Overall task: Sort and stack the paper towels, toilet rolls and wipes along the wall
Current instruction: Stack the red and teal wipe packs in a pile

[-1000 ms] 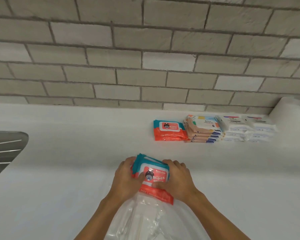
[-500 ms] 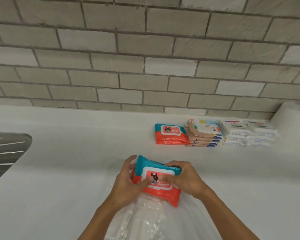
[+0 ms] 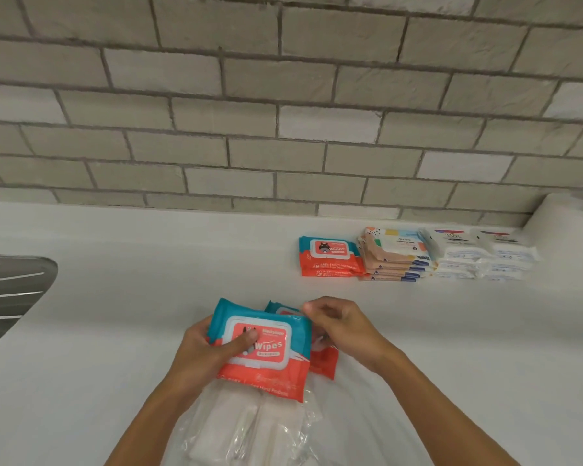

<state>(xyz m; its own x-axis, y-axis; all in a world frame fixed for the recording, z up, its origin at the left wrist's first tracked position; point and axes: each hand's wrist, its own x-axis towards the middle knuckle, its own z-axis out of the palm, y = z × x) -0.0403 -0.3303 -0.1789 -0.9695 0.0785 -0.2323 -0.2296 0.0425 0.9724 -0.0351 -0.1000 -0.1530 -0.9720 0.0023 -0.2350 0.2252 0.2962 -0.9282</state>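
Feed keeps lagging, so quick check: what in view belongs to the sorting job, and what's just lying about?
Job: front wipes pack in left hand; second pack behind it, in right hand; red-teal wipes stack; patterned wipes stack; white wipes stacks; white roll; clear bag of white packs.
Lying about: metal drainer, brick wall.

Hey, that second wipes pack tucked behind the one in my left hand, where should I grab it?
Take the rear wipes pack by its exposed right edge, coming from the right with your right hand. The front pack in your left hand covers its left part; only the right side sticks out, so a pinch grip there should slide it free.
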